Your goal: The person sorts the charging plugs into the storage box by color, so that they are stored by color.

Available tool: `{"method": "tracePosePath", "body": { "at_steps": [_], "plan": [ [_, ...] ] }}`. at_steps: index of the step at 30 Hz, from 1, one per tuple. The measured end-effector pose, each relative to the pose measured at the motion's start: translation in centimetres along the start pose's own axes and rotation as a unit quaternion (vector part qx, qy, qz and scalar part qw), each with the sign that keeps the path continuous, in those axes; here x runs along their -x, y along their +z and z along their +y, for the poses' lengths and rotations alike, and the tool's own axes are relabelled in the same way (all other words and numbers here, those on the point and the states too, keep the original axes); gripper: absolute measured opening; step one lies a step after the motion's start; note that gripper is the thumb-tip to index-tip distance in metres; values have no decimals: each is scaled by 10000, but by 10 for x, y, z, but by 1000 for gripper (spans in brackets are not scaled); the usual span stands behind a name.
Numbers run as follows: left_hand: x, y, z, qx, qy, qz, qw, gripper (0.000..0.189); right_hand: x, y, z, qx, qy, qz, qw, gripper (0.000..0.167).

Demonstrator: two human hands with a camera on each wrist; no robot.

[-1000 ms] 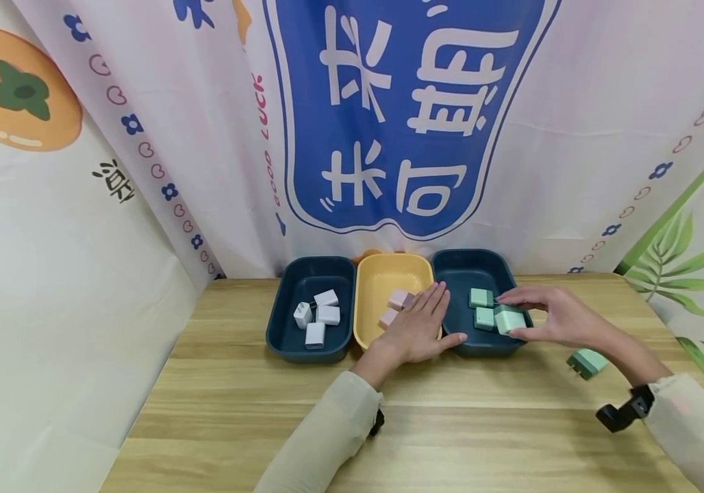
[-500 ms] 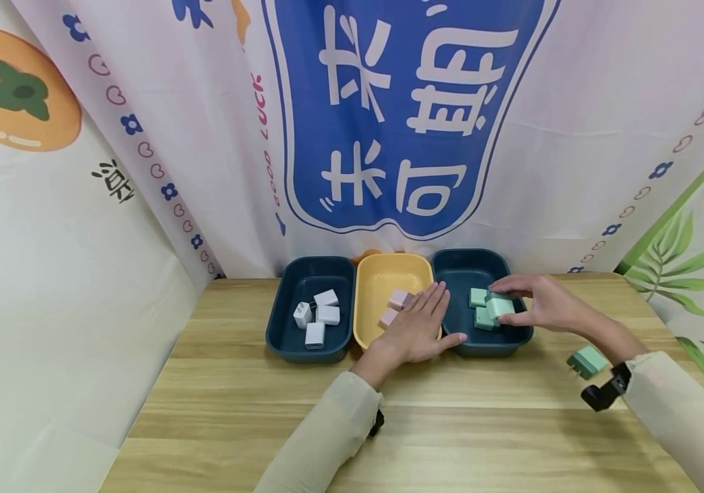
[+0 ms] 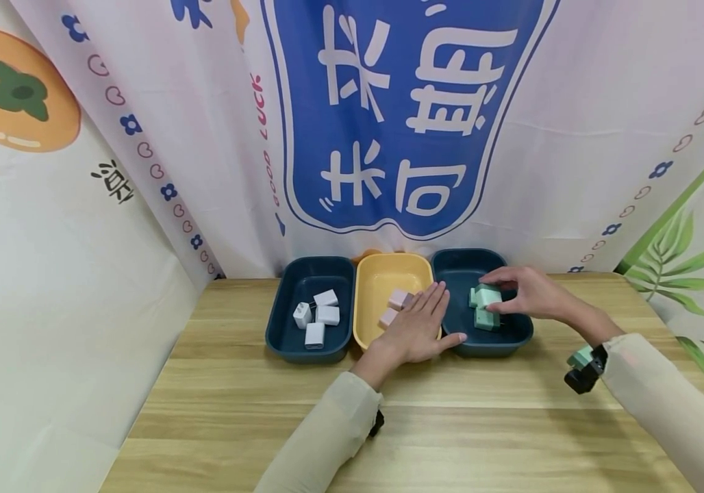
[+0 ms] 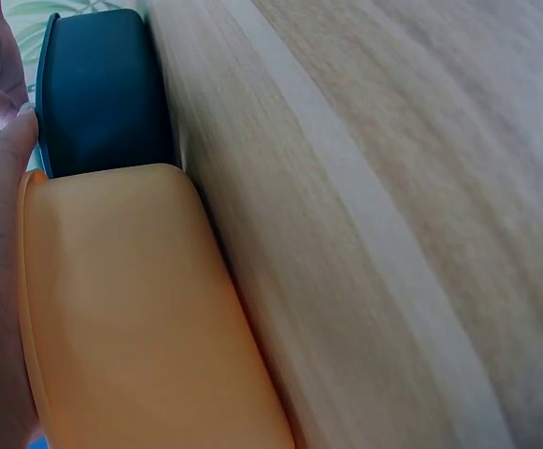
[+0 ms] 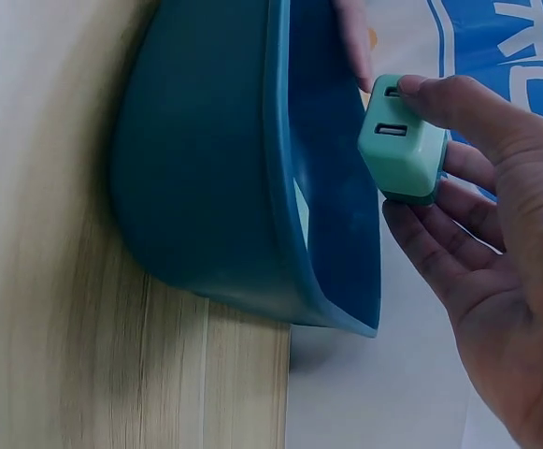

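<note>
My right hand (image 3: 531, 293) is over the right-hand dark blue bin (image 3: 459, 263), pinching a mint-green USB charger (image 5: 402, 140) between thumb and fingers. Two USB ports face the camera in the right wrist view. Below it, more green chargers (image 3: 484, 320) lie in that bin, partly covered by the held one. My left hand (image 3: 413, 332) rests with straight fingers across the yellow bin (image 3: 389, 267), its fingertips and thumb reaching the blue bin's near side. Pale pink chargers (image 3: 387, 317) show beside the left hand, partly hidden by it.
A second dark blue bin (image 3: 284, 346) with several white chargers (image 3: 327, 315) stands at the left, in a row with the others. Another green charger (image 3: 579, 357) lies on the wooden table (image 3: 450, 438), partly behind the right wrist camera (image 3: 585, 376). A printed curtain (image 3: 543, 171) hangs behind.
My right hand has moved left and slightly away from me, carrying the green charger from the bin's right rim to above the other green ones. The left hand has stayed still.
</note>
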State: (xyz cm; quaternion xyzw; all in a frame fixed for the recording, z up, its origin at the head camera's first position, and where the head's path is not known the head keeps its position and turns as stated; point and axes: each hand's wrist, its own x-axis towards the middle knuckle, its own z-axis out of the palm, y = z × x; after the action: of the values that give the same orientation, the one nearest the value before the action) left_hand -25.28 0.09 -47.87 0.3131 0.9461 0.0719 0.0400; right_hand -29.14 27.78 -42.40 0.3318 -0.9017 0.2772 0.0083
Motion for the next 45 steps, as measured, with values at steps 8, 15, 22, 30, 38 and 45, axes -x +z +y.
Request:
{"method": "tracePosePath", "body": {
  "at_steps": [8,15,22,30,38,45],
  "plan": [
    [0,2,-1,-23,-9,78,10000,97,-14,5,8,-170,-131,8,9998,46],
    [0,3,-2,-7,6,113,9999,97,-27,7,14,-234,-77,-85,9997,46],
    [0,4,-3,11,-24,129,9999,96,-39,7,20,-189,15,-193,9996,45],
    [0,3,-2,-5,-23,119,9999,96,-48,11,24,-231,186,-329,9990,46],
    [-1,4,-2,-24,-50,95,9999,97,-52,16,29,-58,228,-336,9992,47],
    [-3,4,-1,-7,-31,72,10000,97,-56,22,31,-82,442,-446,9980,48]
  ]
}}
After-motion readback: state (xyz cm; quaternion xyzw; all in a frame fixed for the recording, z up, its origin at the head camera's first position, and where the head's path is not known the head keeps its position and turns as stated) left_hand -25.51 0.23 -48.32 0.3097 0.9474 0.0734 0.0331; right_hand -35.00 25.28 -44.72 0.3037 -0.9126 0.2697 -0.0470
